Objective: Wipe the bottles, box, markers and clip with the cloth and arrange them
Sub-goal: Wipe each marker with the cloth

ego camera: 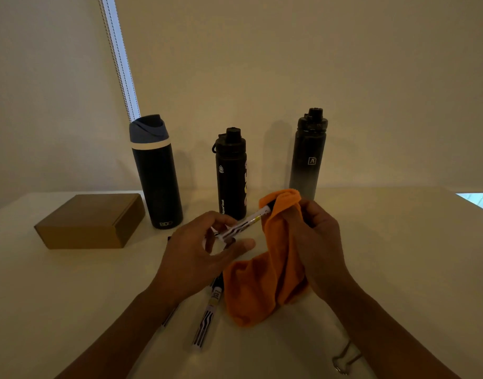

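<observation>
My left hand (199,253) pinches the near end of a white marker (244,221) held above the table. My right hand (317,236) grips an orange cloth (267,283) wrapped over the marker's far tip. A second marker (207,315) lies on the table below the hands, and a third (170,314) is partly hidden under my left forearm. A metal clip (344,356) lies by my right forearm. Three bottles stand at the back: a dark one with a blue lid (157,173), a black one (230,176), and a black-to-grey one (307,154). A brown box (90,221) sits at the left.
The white table (71,283) meets a plain wall behind the bottles. A window blind strip (120,56) hangs at the back left. The table's right corner (475,203) drops off beside a bright floor patch.
</observation>
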Action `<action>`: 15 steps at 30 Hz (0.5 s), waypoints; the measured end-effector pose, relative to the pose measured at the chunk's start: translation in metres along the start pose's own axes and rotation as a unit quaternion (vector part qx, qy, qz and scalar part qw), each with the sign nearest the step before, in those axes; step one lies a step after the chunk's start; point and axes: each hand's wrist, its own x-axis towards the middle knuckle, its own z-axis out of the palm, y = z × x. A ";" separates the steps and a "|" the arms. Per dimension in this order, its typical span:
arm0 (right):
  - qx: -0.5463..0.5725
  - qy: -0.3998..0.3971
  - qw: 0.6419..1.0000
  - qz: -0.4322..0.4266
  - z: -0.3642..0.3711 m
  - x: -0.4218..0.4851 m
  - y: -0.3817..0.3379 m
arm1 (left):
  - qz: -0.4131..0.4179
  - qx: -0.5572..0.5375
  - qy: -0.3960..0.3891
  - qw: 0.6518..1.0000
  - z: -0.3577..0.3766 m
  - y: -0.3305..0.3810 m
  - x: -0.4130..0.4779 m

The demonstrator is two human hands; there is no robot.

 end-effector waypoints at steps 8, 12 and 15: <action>0.004 0.031 0.999 -0.023 -0.001 0.001 -0.003 | -0.072 0.125 -0.232 0.962 0.029 0.026 -0.005; 0.012 0.040 0.999 -0.027 0.003 0.001 -0.001 | -0.069 0.113 -0.192 0.972 0.037 0.027 -0.008; 0.020 0.046 0.998 -0.025 0.001 0.003 0.000 | -0.094 0.053 -0.173 0.979 0.030 0.018 -0.006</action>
